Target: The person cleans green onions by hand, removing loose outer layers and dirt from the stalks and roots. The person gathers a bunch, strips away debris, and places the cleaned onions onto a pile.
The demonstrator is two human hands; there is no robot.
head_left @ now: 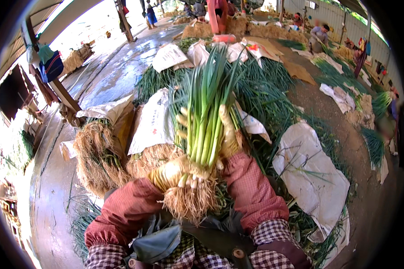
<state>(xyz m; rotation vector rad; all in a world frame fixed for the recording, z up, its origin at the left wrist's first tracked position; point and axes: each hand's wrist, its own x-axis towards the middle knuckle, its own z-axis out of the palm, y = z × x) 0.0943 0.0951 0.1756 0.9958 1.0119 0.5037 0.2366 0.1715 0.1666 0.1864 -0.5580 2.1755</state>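
Observation:
A thick bunch of green onions (206, 130) stands nearly upright in front of me, green leaves up and a tangle of pale brown roots (191, 201) hanging down. My left hand (170, 172), in a yellowish glove, is closed around the white lower stems just above the roots. My right hand (229, 139), gloved alike, wraps the bunch higher up from behind on the right. Its thumb shows on the right side and its fingertips come round on the left. Red sleeve covers reach over both forearms.
Rooty onion bundles (96, 152) lie at left, partly under white sacks (155, 121). A large heap of green onions (265, 94) spreads ahead. An off-white sack (312, 172) lies at right. A post (63, 96) stands at left. Another person (318, 36) sits far right.

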